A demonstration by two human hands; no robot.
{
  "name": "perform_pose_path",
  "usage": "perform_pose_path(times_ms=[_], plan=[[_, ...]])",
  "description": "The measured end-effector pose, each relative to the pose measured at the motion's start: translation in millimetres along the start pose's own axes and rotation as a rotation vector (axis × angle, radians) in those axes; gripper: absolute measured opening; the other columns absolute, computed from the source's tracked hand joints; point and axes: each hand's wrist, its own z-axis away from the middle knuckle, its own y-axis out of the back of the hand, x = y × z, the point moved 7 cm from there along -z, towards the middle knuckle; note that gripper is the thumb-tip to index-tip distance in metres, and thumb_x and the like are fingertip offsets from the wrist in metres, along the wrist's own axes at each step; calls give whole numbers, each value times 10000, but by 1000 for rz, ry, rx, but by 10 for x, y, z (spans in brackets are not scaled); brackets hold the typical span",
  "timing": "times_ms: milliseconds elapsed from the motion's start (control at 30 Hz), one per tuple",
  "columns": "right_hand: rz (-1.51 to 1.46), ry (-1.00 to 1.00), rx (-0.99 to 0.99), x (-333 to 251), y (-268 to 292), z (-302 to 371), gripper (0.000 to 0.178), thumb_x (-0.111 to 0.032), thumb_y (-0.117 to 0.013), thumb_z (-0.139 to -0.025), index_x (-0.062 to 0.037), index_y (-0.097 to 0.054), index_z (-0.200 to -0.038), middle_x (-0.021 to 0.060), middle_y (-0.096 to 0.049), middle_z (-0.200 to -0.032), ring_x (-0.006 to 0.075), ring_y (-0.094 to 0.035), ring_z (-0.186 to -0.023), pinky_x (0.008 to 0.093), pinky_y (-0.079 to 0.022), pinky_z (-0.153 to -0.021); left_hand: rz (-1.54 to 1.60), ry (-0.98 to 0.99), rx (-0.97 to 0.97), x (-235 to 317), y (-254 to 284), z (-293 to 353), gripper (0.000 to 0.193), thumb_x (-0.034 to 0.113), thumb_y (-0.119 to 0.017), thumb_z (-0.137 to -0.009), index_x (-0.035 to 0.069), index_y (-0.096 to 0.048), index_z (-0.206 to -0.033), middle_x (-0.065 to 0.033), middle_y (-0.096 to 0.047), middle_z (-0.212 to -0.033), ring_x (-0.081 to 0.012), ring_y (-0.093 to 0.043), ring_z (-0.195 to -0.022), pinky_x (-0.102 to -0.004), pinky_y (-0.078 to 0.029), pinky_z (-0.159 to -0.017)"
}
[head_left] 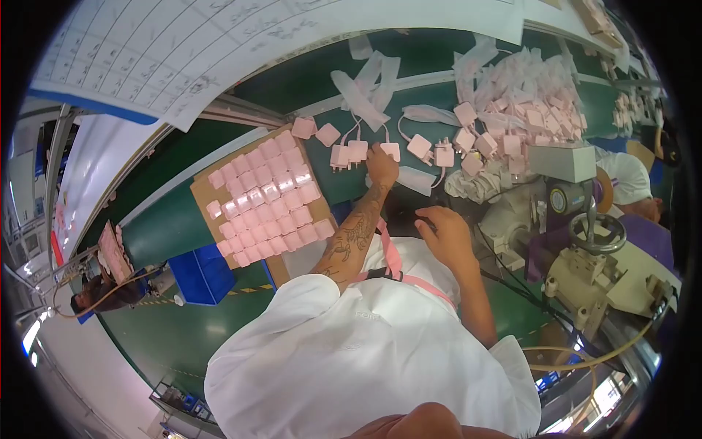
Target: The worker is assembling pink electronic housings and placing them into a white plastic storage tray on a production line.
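Note:
My left hand [382, 168] reaches across the green bench, its fingers closed at the edge of a pink power adapter [391, 151] with a cable. Just left of those fingers sit two more adapters [357, 151], also with cables, side by side with their prongs showing. My right hand [447, 233] hovers in front of my body, fingers apart and holding nothing. Beyond it, on the bench, lie another cabled adapter [419, 147] and one with upright prongs [444, 153]. A white plastic sleeve [415, 181] lies between my two hands.
At left, a cardboard sheet [207, 192] carries rows of pink adapter blocks. A heap of adapters in clear sleeves [530, 91] fills the right of the bench. A machine with a handwheel [597, 234] stands right, a person [627, 179] beyond it. A blue bin [201, 274] sits lower left.

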Motion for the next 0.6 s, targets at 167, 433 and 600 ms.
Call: perform_pose_path(times_ms=[167, 433, 600], plan=[[34, 20, 16, -9, -23, -51, 228, -186, -686, -875, -46, -721, -1052, 133, -706, -980, 331, -670, -861, 416, -532, -736, -114, -122, 243, 56, 216, -32, 503, 117, -699, -858, -24, -478, -1287, -256, -521, -1254, -456, -534, -1144, -516, -448, -980], [39, 11, 40, 90, -23, 6, 218, -185, -694, -870, -48, -722, -1038, 128, -710, -975, 337, -669, -875, 425, -524, -771, -17, -253, 107, 123, 348, -168, 542, 132, -733, -806, -28, -480, -1257, -254, -520, -1193, -460, -543, -1111, -522, -473, -945], [31, 20, 91, 183, -45, 162, 215, -190, -705, -863, -49, -715, -1025, 132, -711, -967, 348, -667, -896, 430, -522, -783, -164, -300, 49, 349, 313, -75, 633, 176, -751, -780, -31, -457, -1301, -259, -532, -1184, -443, -535, -1154, -496, -466, -982]])
